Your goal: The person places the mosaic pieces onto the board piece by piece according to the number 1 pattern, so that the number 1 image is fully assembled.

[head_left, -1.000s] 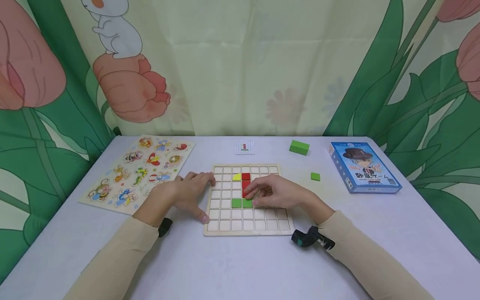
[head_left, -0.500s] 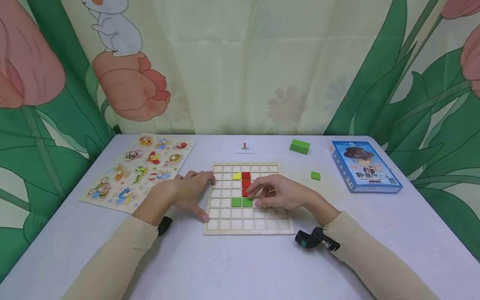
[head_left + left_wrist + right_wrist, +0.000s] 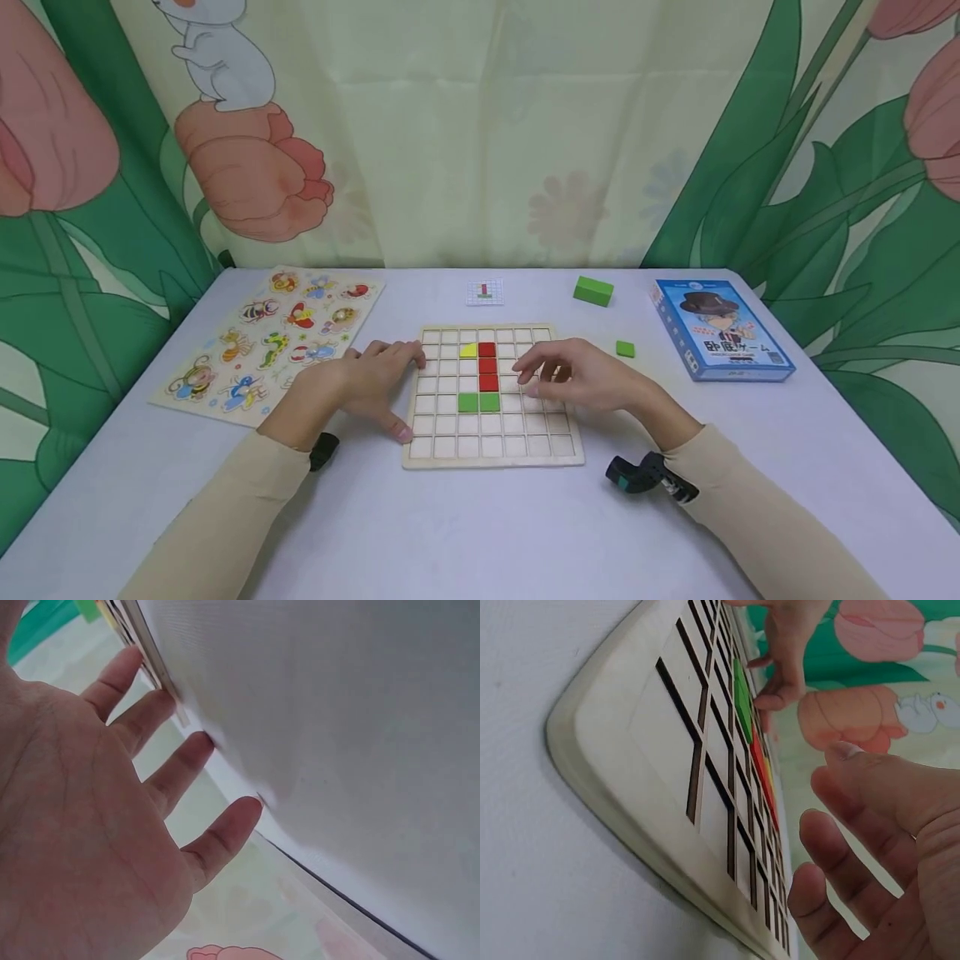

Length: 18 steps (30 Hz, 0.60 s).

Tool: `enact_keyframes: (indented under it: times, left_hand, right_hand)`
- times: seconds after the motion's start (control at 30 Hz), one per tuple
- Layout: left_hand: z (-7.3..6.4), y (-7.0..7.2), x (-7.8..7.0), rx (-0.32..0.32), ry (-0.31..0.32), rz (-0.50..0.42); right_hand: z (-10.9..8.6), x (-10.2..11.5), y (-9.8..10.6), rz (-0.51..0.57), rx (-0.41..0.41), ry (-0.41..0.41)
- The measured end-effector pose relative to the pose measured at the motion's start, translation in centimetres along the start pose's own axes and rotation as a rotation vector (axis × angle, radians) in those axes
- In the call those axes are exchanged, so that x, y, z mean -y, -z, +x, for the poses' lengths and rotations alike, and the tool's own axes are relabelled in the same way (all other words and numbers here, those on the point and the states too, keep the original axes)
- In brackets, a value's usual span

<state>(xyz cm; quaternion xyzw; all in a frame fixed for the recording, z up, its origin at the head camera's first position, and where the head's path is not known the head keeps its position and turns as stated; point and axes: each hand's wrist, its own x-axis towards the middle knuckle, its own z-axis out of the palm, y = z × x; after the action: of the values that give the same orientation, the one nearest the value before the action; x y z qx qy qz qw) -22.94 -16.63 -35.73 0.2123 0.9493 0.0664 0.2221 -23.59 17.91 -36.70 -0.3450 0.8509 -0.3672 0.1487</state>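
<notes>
A wooden grid board (image 3: 480,462) lies on the table, and in its squares sit a column of red tiles (image 3: 487,367), a yellow tile (image 3: 468,351) at the column's upper left, and two green tiles (image 3: 478,402) below. My left hand (image 3: 367,387) touches the board's left edge, fingers and thumb spread; in the left wrist view its fingertips (image 3: 161,701) meet the edge. My right hand (image 3: 592,375) hovers over the board's right side, fingers loosely bent. The right wrist view shows nothing between thumb and fingers (image 3: 829,840).
Behind the board lies a small pattern card (image 3: 485,292). A green block (image 3: 593,291) and a single green tile (image 3: 625,348) are to the right, beside a blue game box (image 3: 723,331). A sheet of insect pictures (image 3: 270,342) lies at the left.
My right hand has drawn back to the right, away from the tiles, uncovering the lowest red tile and the right green tile. The left hand keeps its place at the board's edge.
</notes>
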Motion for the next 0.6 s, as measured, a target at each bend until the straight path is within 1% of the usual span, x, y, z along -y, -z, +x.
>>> enact_keyframes:
  times: [0.1,0.27,0.33,0.5,0.6]
  left_hand:
    - [-0.2,0.2,0.1,-0.004,-0.008,-0.003]
    - [0.0,-0.2,0.1,0.001,0.011,-0.013]
    - [0.1,-0.3,0.1,0.000,0.018,-0.014]
    - [-0.1,-0.1,0.0,-0.005,0.005,-0.010]
    - [-0.3,0.0,0.0,-0.002,0.010,-0.005]
  right_hand:
    - [-0.3,-0.3,0.2,-0.006,-0.032,-0.004]
    - [-1.3,-1.2,1.0,-0.018,-0.056,-0.002]
    - [-1.7,-1.6,1.4,-0.032,-0.073,0.001]
    - [-2.9,-2.6,2.3,-0.077,-0.133,0.004]
    - [-3.4,-3.1,2.8,-0.106,-0.155,0.008]
